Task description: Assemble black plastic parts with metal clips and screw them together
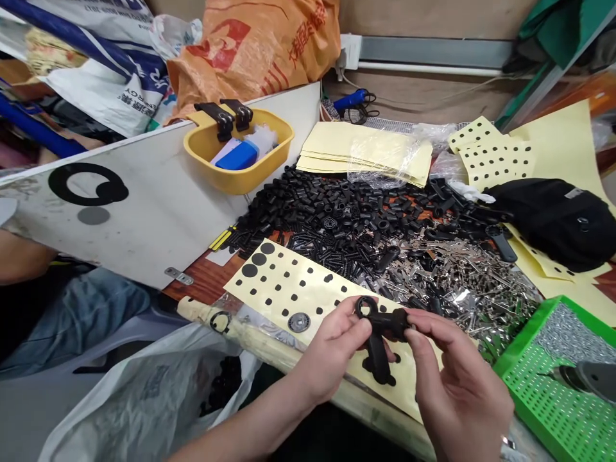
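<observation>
Left hand (332,350): fingers curled, thumb and fingertips clamped on the ring end of a black plastic piece (380,333).
Right hand (457,378): thumb and forefinger pinching the other end of the same piece; the remaining fingers are folded loosely under.
Piece: held between the 2 hands, raised just above the yellow dotted sheet (298,289), with 1 leg hanging down toward it.
Pose, left: forearm comes up from the bottom edge, wrist bent inward, palm turned to the right.
Pose, right: back of the hand faces the camera, wrist low near the bottom right.
Edges: the near edge of the desk (206,282) runs slantwise right under the hands; a white plastic bag (144,398) hangs open below it.
Open room: the sheet under the hands is the only flat patch, with a small metal ring (299,321) lying on it.
Behind: a heap of black parts (346,218) and a spread of metal bits (471,282) lie close.
Right side: a green tray (553,398) sits near the right hand.
Left side: a white board (144,205) stands slanted, carrying a yellow basket (235,173).
</observation>
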`<state>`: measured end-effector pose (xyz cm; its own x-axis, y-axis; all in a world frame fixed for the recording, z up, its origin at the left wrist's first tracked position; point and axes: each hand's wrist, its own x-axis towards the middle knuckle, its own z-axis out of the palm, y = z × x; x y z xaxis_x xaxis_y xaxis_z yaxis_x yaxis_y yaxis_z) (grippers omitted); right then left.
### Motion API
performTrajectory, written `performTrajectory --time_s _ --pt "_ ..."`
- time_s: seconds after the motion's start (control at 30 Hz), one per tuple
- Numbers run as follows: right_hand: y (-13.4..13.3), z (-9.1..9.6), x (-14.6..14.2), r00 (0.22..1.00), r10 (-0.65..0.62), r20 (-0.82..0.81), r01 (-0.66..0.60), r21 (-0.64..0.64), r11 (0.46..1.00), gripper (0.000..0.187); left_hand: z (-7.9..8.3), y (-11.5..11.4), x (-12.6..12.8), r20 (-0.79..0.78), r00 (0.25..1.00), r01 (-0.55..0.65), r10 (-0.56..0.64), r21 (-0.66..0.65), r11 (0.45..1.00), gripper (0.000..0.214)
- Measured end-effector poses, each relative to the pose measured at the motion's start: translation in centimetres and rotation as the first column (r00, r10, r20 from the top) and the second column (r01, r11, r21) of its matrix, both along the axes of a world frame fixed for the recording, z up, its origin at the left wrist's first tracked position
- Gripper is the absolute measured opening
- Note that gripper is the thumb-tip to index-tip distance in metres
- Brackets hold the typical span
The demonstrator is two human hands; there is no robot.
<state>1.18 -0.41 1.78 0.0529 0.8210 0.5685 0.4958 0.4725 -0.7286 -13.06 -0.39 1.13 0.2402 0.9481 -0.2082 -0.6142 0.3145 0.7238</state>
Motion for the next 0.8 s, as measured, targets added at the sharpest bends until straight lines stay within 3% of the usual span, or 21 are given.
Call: performTrajectory --time_s 0.23,0.4,0.63,0.8 --pt "0.2 0.6 -0.4 0.982 -0.113 0.150 0.083 0.198 0.977 0.017 -0.6 -0.5 0.5 -0.105 0.994 0.031 -0.032 -0.017 0.999 0.058" --pt "0.2 0.5 -0.5 0.956 -0.149 0.253 0.110 0.162 0.981 0.017 -0.2 -0.4 1.0 -0.216 0.976 0.000 -0.005 -0.024 1.000 0.061" --pt "0.1 -0.8 -0.4 0.964 -0.167 0.205 0.142 0.132 0.981 0.020 0.4 -0.4 1.4 -0.403 0.914 -0.025 0.039 0.039 0.999 0.049" --pt "0.1 -1.3 -0.3 0.960 -0.161 0.230 0.127 0.156 0.980 0.022 0.6 -0.4 1.8 -0.461 0.886 -0.027 0.054 0.064 0.998 0.054"
